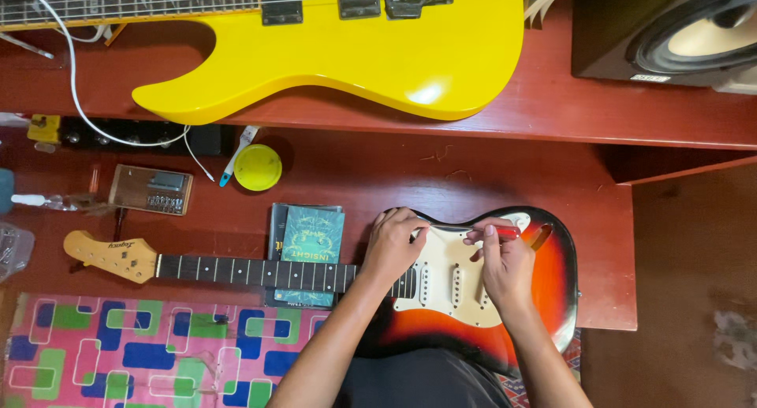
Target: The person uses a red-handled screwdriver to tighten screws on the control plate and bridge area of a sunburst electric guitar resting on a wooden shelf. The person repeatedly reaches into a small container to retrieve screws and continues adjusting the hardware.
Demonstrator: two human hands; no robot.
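Observation:
A sunburst electric guitar (pixel 544 282) with a cream pickguard (pixel 449 286) lies flat on the low red table (pixel 473 179), its neck (pixel 252 272) pointing left. My left hand (pixel 392 246) rests on the body where the neck joins, fingers curled over the pickguard's upper edge. My right hand (pixel 505 266) sits over the pickguard and pinches a small red-handled tool (pixel 505 232) near the top horn. The tool's tip is hidden by my fingers.
A yellow guitar body (pixel 378 53) lies on the upper shelf beside a dark speaker (pixel 670 29). A green booklet (pixel 311 234) lies under the neck, with a yellow round lid (pixel 258 167), a metal bridge part (pixel 150 190) and a white cable (pixel 75 85) nearby. A patterned mat (pixel 158 349) covers the floor.

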